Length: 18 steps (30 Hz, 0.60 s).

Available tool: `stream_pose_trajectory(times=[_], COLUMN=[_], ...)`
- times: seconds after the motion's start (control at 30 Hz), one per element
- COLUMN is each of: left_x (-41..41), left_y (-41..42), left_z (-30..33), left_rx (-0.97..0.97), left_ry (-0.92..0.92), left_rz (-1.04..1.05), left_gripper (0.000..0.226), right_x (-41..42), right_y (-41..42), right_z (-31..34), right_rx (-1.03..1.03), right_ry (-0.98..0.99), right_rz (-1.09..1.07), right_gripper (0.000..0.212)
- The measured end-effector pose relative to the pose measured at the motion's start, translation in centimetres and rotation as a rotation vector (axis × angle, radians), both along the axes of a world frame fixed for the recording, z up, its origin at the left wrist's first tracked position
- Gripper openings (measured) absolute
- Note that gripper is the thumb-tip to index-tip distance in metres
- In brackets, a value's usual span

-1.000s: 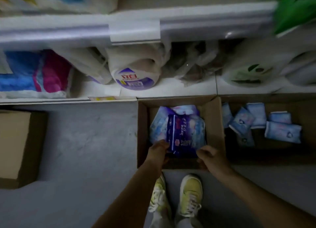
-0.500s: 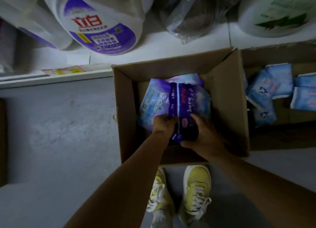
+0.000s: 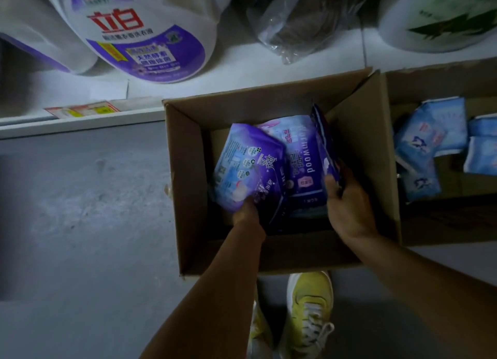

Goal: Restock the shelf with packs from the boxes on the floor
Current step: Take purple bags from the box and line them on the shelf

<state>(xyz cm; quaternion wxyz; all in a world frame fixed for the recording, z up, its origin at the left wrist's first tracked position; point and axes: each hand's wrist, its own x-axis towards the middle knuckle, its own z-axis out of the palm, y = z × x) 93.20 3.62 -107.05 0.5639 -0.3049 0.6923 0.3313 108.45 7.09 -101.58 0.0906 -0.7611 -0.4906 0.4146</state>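
Grey concrete floor runs along the foot of a low white shelf, and two open cardboard boxes stand on it hard against the shelf's front edge, presumably set there so packs need only a short lift. On the shelf sit a large white detergent jug with a purple label, a crumpled clear plastic bag and a white container with green print. The near box holds purple packs. The left hand grips the lower corner of a purple pack, tilted up off the ones beneath; its fingers are tucked under the wrapper, so exactly how they curl cannot be told, though the pack is plainly held. The right hand pinches the bottom edge of a dark purple pack stood on edge against the box's right wall, thumb on the near face and fingers behind. Between the two lies a third pack, flat and untouched. Taking one pack in each hand looks like a way to halve the trips; both are soft, slippery wrappers, so a corner grip may sag or slide on the way up. The second box, touching the first on its right, holds pale blue packs lying loose. Yellow shoes stand just behind the near box.
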Motion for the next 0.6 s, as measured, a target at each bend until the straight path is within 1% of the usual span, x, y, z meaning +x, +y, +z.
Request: stream_pose_trajectory(times=[0.03, 0.1, 0.13, 0.17, 0.23, 0.27, 0.33, 0.37, 0.4, 0.43, 0.47, 0.53, 0.57, 0.6], left_x=[0.3, 1.0, 1.1, 1.3, 1.6, 1.7, 1.8, 1.7, 1.6, 1.4, 1.2, 0.7, 0.4, 0.1], left_y=[-0.2, -1.0, -1.1, -0.5, 0.9, 1.2, 1.3, 1.1, 0.8, 0.5, 0.4, 0.3, 0.6, 0.8], left_z=[-1.5, -5.1, -5.9, -5.1, -1.3, 0.2, 2.5, 3.6, 4.8, 5.9, 6.9, 8.8, 10.3, 11.4], left_rx=[-0.003, -0.023, -0.040, -0.057, -0.019, -0.008, 0.012, 0.024, 0.042, 0.067, 0.091, 0.107, 0.117, 0.134], left_ry=[-0.029, -0.048, -0.055, -0.041, 0.009, 0.082, 0.246, 0.304, 0.335, 0.343, 0.339, 0.308, 0.284, 0.260], left_rz=[-0.013, -0.050, -0.028, -0.022, 0.056, 0.082, 0.094, 0.075, 0.040, 0.003, -0.032, -0.069, -0.086, -0.089], left_gripper=[0.056, 0.071, 0.077, 0.078, 0.068, 0.069, 0.087, 0.096, 0.100, 0.098, 0.087, 0.044, 0.029, 0.022], right_x=[0.1, 0.3, 0.4, 0.5, 0.5, 0.5, 0.4, 0.4, 0.3, 0.2, 0.1, -0.2, -0.3, -0.3], right_y=[-0.2, -0.6, -0.7, -0.8, -0.9, -0.8, -0.7, -0.7, -0.8, -0.9, -0.9, -1.1, -1.1, -1.2], right_z=[-0.2, -0.4, -0.5, -0.5, -0.2, 0.2, 1.4, 2.2, 3.1, 4.1, 5.1, 7.3, 8.6, 9.7], right_rx=[0.008, 0.007, 0.004, 0.001, 0.006, 0.012, 0.023, 0.025, 0.027, 0.028, 0.031, 0.032, 0.030, 0.026], right_ry=[0.012, 0.027, 0.028, 0.028, 0.015, 0.002, -0.029, -0.045, -0.062, -0.076, -0.085, -0.076, -0.057, -0.032], right_rz=[-0.009, -0.021, -0.029, -0.044, -0.086, -0.108, -0.136, -0.139, -0.136, -0.134, -0.133, -0.145, -0.159, -0.176], right_gripper=[0.045, 0.045, 0.045, 0.044, 0.042, 0.042, 0.043, 0.043, 0.044, 0.045, 0.045, 0.045, 0.045, 0.044])
